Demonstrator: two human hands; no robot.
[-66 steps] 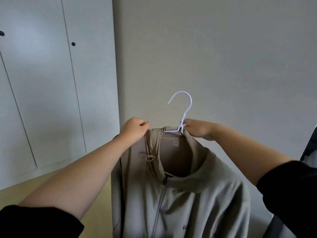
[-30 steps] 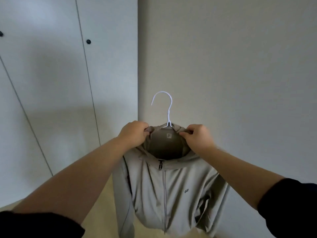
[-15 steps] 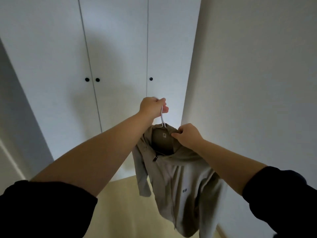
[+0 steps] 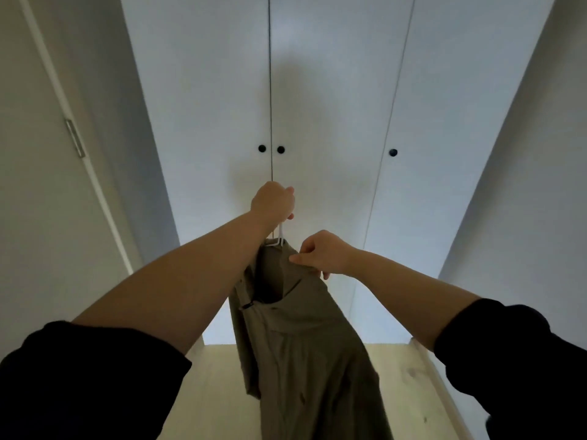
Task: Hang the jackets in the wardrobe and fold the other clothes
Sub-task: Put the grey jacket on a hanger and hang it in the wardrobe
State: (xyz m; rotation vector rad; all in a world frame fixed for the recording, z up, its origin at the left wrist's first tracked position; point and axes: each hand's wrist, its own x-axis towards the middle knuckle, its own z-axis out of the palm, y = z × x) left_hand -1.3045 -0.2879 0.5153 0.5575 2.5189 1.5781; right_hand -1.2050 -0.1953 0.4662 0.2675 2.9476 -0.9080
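Just below the paired knobs [image 4: 271, 149] of the closed wardrobe [image 4: 317, 90], the left hand [image 4: 272, 203] curls its fingers round the hook of the hanger [image 4: 280, 233] carrying the beige jacket [image 4: 305, 344], the right hand [image 4: 324, 254] pinches the collar; the hanging step is in hand, and a door probably needs opening next.

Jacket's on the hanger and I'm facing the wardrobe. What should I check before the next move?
1. Left hand grips the hanger by its hook: ok.
2. Beige jacket hangs from the hanger: ok.
3. Right hand free to pull a knob: not ok, it pinches the collar.
4. Wardrobe doors open: not ok, all shut.
5. Knobs in view: ok.
6. Room on the rail inside: cannot tell.
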